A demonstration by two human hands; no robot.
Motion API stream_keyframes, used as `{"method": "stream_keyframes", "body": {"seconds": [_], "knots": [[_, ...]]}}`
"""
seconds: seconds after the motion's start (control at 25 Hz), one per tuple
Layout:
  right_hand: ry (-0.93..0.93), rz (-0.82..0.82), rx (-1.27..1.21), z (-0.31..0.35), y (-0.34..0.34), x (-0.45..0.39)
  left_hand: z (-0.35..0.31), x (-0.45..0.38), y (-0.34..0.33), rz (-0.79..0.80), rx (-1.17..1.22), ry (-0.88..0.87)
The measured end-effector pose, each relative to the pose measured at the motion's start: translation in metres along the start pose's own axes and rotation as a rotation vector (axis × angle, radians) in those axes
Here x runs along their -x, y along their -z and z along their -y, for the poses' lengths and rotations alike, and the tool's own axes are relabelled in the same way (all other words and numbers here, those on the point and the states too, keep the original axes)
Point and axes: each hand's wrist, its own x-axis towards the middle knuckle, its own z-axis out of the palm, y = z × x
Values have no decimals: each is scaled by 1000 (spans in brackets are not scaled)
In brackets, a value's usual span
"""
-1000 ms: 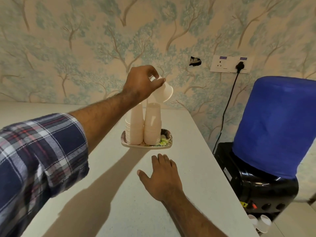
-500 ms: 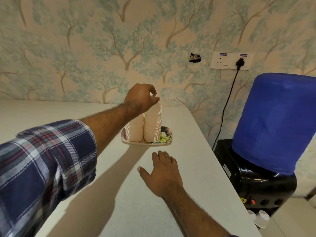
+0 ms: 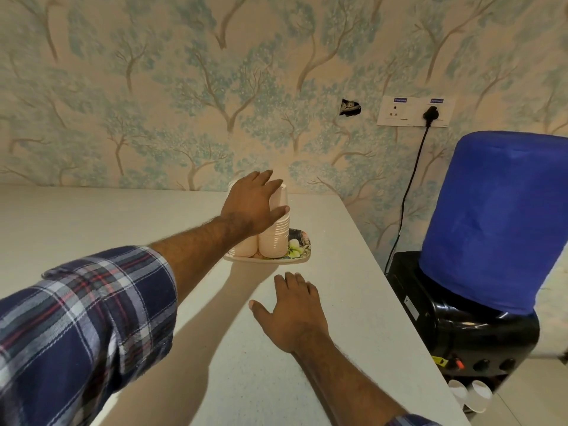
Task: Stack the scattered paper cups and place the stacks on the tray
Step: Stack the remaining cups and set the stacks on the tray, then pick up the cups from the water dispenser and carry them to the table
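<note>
On the white table (image 3: 92, 222), near its right edge: floral tray (image 3: 302, 249) carrying two stacks of paper cups, right stack (image 3: 275, 238) and left stack (image 3: 244, 247), upright, side by side. Left hand (image 3: 250, 204): fingers (image 3: 270, 187) straight and spread, laid over the right stack's top, gripping nothing. Right hand (image 3: 292, 315): flat on the table, fingers extended, short of the tray. Beside the table: water dispenser (image 3: 479, 272), blue-covered bottle; two paper cups (image 3: 470, 395) below it.
</note>
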Motion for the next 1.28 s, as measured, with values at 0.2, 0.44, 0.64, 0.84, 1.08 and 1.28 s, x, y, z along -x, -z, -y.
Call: {"method": "stream_keyframes", "body": {"seconds": [0.2,0.44,0.64,0.84,1.08,1.28], "knots": [[-11,0,-5,3,0,0,4,53,0,-162,34,-18],[-1,14,2,0,2,-2,12,123,5,-22,71,128],[39,-43,-91,-8,8,2,7,170,4,126,90,204],[72,-137,-72,-64,26,29,-16,189,4,147,74,204],[28,-103,-118,-113,46,96,-82,202,-4,261,106,198],[-23,-104,-153,-122,59,151,-127,225,-1,329,104,138]]}}
